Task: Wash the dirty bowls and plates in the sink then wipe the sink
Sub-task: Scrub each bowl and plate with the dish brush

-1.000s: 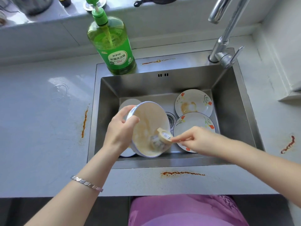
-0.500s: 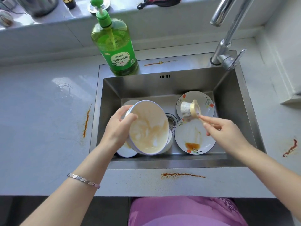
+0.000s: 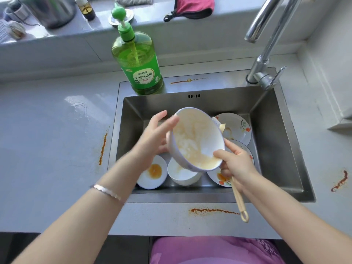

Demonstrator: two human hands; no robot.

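White glaze under the thumb: the right hand [image 3: 236, 162] pinches the near rim of the soapy, blue-edged ceramic bowl [image 3: 196, 138], also trapping the beige long-handled brush [image 3: 238, 199]. The left hand [image 3: 154, 136], fingers straight, braces its side, likely to turn it, tilted over the stainless steel sink [image 3: 270, 141].

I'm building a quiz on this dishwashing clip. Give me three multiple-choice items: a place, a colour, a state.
1. The soap bottle stands: A on the sink's back rim; B in its basin; C on the counter.
2. The cloth on the sill is: A blue; B pink; C yellow.
3. The inside of the held bowl is: A clean; B full of water; C smeared yellowish.
A: its base sits on the rim's left corner. B: pink with dark trim. C: streaks coat it.
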